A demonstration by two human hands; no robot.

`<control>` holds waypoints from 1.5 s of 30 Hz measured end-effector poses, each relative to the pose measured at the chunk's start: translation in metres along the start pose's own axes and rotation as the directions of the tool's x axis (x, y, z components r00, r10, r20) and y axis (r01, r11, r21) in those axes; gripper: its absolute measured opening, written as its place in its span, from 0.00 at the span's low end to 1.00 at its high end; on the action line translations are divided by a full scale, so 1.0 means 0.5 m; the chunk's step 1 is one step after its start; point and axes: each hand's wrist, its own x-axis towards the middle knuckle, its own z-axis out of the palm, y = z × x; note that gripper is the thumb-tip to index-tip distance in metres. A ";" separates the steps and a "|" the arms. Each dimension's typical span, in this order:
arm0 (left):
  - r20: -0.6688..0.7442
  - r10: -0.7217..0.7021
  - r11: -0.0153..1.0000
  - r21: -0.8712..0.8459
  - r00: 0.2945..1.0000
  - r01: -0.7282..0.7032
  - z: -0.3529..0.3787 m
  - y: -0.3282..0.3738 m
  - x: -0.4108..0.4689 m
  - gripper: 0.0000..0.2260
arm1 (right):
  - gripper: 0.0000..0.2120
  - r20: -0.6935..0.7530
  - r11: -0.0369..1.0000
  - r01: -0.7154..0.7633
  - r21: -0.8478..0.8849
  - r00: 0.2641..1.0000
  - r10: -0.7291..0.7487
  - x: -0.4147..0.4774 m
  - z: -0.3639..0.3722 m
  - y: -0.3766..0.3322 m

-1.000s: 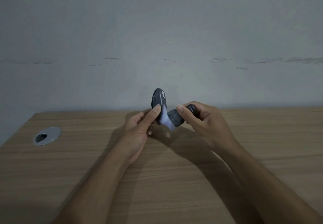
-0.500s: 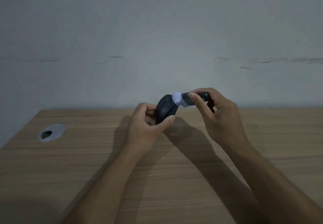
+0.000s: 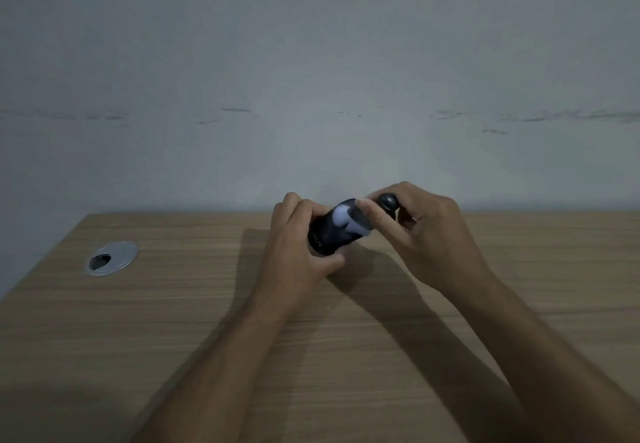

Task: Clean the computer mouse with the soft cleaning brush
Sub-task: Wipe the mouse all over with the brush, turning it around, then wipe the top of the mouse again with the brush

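A dark computer mouse (image 3: 327,238) is held above the wooden desk (image 3: 207,304), near its far edge. My left hand (image 3: 294,245) grips it from the left, thumb underneath and fingers curled over the top. My right hand (image 3: 419,231) holds a small brush (image 3: 349,219) with a dark handle and pale bristles. The bristles press on the upper face of the mouse. The round end of the handle sticks out between thumb and fingers. Much of the mouse is hidden by my fingers.
A round silver cable grommet (image 3: 111,257) is set into the desk at the left. A plain grey wall (image 3: 311,79) rises right behind the desk's far edge. The desk's left edge runs diagonally at the left.
The mouse has been turned from standing on edge to lying with its top face up. The brush moved from its lower side to its upper face, and both hands dropped slightly.
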 end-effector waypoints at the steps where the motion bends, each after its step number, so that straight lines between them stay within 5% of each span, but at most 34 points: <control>1: 0.009 0.014 1.000 0.001 1.000 -0.014 0.000 0.000 0.000 0.20 | 0.14 -0.027 0.999 -0.012 -0.046 1.000 0.011 0.002 0.001 0.005; 5: 0.020 0.087 0.996 0.027 0.996 -0.087 0.008 0.010 -0.001 0.20 | 0.15 -0.189 0.985 -0.120 -0.121 0.977 0.095 -0.003 0.011 0.000; 9: 0.025 0.122 0.990 0.062 0.992 -0.123 0.014 0.017 0.000 0.19 | 0.21 0.035 1.000 0.028 0.011 0.999 -0.028 -0.003 0.004 -0.024; 14: 0.012 0.110 0.993 0.040 0.994 -0.111 0.018 0.018 -0.004 0.23 | 0.15 -0.168 0.983 -0.074 -0.167 0.985 0.045 0.004 0.000 0.005; 19: 0.016 0.077 0.997 -0.020 0.997 -0.076 0.015 0.015 -0.002 0.23 | 0.19 0.175 0.998 0.013 0.056 0.984 -0.022 -0.004 -0.011 -0.006; 25: -0.005 0.082 0.997 0.002 0.997 -0.081 0.019 0.028 -0.009 0.21 | 0.21 -0.188 0.975 -0.041 -0.216 0.982 -0.001 0.001 -0.010 0.020; 30: 0.039 0.045 0.998 -0.035 0.998 -0.044 0.019 0.019 -0.007 0.21 | 0.19 0.111 0.995 0.076 0.070 0.990 -0.084 -0.009 0.019 -0.022; 36: 0.051 0.022 1.000 0.019 0.998 -0.023 0.021 0.024 -0.014 0.23 | 0.20 -0.106 0.994 -0.030 -0.105 0.994 0.019 0.003 0.006 0.017; 41: 0.069 -0.007 1.000 -0.018 0.998 0.008 0.029 0.011 -0.012 0.19 | 0.20 0.176 0.990 0.028 0.136 0.983 -0.052 -0.019 0.029 -0.008; 45: 0.040 -0.029 0.999 0.014 0.999 0.029 0.022 0.013 -0.021 0.21 | 0.23 -0.058 0.991 -0.043 -0.130 0.998 0.036 -0.013 0.023 0.069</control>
